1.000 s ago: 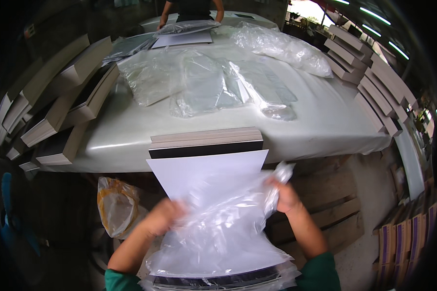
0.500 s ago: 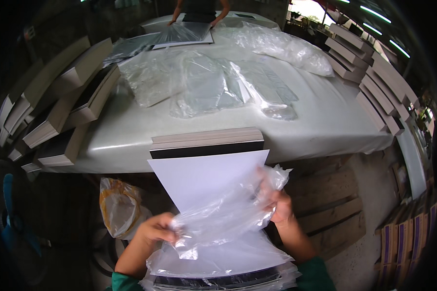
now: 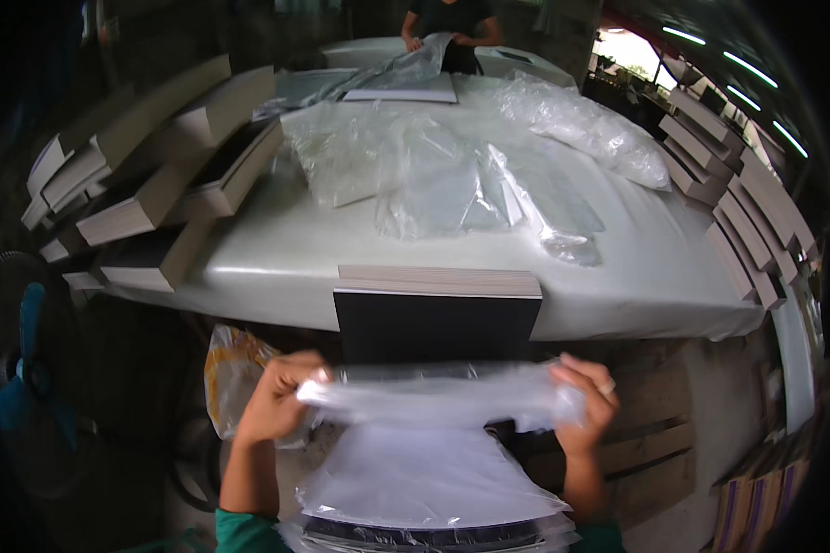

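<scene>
Stretched between both hands is a clear plastic bag [image 3: 433, 398], blurred by motion. My left hand [image 3: 288, 392] pinches its left end. My right hand [image 3: 586, 401] grips the right end, with a ring on one finger. Just beyond the bag, a stack of boards or sheets [image 3: 438, 281] lies at the table edge, its black front face [image 3: 433, 327] toward me. Closest to me are white sheets [image 3: 415, 475] in clear plastic, with dark edges below them. Whether a sheet is inside the stretched bag I cannot tell.
A white-covered table [image 3: 277, 253] holds loose plastic bags [image 3: 433, 175] and a bulky plastic heap [image 3: 590, 129]. Thick stacks [image 3: 129, 198] rise at left, more stacks [image 3: 747, 221] at right. Across the table a person [image 3: 452, 32] handles plastic. A fan [image 3: 28, 369] stands lower left.
The white sheet that leaned over the stack no longer shows there; the black face is exposed. My hands have spread apart, pulling the bag wide. The co-worker's plastic is lifted higher.
</scene>
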Tool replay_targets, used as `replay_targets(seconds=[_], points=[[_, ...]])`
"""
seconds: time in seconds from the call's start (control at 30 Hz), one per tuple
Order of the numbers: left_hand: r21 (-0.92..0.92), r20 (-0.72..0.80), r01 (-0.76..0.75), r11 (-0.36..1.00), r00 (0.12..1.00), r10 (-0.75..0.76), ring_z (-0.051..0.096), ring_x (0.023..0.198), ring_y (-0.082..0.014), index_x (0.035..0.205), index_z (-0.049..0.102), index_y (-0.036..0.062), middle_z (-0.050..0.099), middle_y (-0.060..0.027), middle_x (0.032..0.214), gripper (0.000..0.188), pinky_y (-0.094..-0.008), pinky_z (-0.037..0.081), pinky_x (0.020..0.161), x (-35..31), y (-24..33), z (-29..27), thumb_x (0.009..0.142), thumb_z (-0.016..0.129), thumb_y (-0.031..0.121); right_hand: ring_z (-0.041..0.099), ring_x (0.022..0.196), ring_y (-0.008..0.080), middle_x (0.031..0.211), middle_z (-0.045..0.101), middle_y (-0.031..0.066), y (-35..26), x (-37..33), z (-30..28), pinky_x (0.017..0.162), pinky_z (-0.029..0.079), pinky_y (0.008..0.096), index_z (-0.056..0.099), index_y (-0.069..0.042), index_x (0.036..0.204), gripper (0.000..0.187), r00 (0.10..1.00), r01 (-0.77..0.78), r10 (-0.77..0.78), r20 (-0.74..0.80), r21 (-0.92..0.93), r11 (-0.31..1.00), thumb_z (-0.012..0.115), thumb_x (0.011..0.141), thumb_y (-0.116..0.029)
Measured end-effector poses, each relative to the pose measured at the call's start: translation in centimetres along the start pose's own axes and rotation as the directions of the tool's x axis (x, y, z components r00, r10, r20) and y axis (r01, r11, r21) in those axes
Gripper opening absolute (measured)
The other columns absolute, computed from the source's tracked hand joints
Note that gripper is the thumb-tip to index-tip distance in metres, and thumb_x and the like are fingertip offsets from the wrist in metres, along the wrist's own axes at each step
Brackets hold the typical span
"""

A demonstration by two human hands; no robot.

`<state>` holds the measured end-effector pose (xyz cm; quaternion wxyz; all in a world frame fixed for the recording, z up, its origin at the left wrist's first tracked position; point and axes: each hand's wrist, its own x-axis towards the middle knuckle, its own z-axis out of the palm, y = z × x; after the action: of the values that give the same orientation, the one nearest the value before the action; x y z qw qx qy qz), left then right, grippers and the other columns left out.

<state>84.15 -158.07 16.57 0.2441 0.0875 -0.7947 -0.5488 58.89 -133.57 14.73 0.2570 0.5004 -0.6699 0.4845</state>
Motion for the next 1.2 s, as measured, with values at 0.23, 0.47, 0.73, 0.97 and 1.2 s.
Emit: replay_targets(seconds=[0.23, 0.47, 0.73, 0.97, 1.2], points=[[-0.679, 0.391, 0.617, 0.397, 0.762, -0.517, 0.058, 0.07, -0.0112, 0.102, 0.054, 0.0009, 0.06, -0.006, 0.087, 0.028, -0.0203, 0.047, 0.067, -4.6, -9.5, 2.0, 0.078, 0.063, 0.01, 0.044, 0.051, 0.0062, 0.069, 0.055, 0.0039, 6.5, -10.6, -2.3, 0.045, 0.037, 0.0184, 0.053, 0.0, 0.103, 0.025, 0.178, -0.907, 0.355, 0.918, 0.293, -0.303, 0.058, 0.081, -0.01], [-0.732, 0.336, 0.643, 0.226, 0.629, -0.701, 0.057, 0.079, -0.0097, 0.099, 0.057, 0.0057, 0.059, -0.0007, 0.089, 0.021, -0.0221, 0.046, 0.069, -8.9, -28.3, 6.0, 0.08, 0.062, 0.013, 0.049, 0.058, 0.0063, 0.07, 0.053, -0.0031, 16.6, -25.3, 7.5, 0.047, 0.034, 0.0197, 0.054, -0.01, 0.092, 0.023, -0.097, -0.968, 0.443, 0.891, 0.019, -0.25, 0.06, 0.08, -0.028], [0.525, 0.14, 0.637, 0.564, 0.589, -0.796, 0.055, 0.061, -0.0096, 0.091, 0.062, 0.0026, 0.061, -0.0021, 0.073, 0.019, -0.0232, 0.045, 0.056, -3.7, -24.5, 2.8, 0.079, 0.065, 0.017, 0.043, 0.047, 0.0034, 0.061, 0.053, -0.0021, 15.8, -14.9, 5.3, 0.041, 0.033, 0.021, 0.06, -0.004, 0.08, 0.017, 0.325, -0.941, 0.699, 0.637, 0.145, 0.306, 0.068, 0.071, -0.017], [-0.015, 0.26, -0.238, 0.971, 0.937, 0.234, 0.051, 0.078, -0.0147, 0.098, 0.054, 0.0014, 0.053, -0.0061, 0.086, 0.037, -0.0239, 0.045, 0.067, 4.5, 0.9, 5.6, 0.071, 0.072, 0.022, 0.021, 0.129, 0.02, 0.144, 0.016, 0.0078, -4.4, 1.1, 5.1, 0.099, 0.027, 0.0334, 0.018, 0.0, 0.136, 0.066, 0.609, -0.775, -0.066, 0.79, 0.575, -0.262, 0.046, 0.088, -0.036], [-0.409, -0.167, 0.109, 0.906, 0.967, -0.192, 0.045, 0.067, -0.004, 0.084, 0.061, -0.0014, 0.057, -0.0001, 0.076, 0.015, -0.0206, 0.039, 0.059, 3.4, 0.9, 9.8, 0.087, 0.053, 0.011, 0.045, 0.111, 0.0162, 0.129, 0.04, 0.0131, -4.6, 1.3, 7.1, 0.094, 0.035, 0.0309, 0.035, 0.0, 0.127, 0.043, 0.541, -0.778, 0.051, 0.84, 0.523, -0.348, 0.049, 0.088, -0.011]])
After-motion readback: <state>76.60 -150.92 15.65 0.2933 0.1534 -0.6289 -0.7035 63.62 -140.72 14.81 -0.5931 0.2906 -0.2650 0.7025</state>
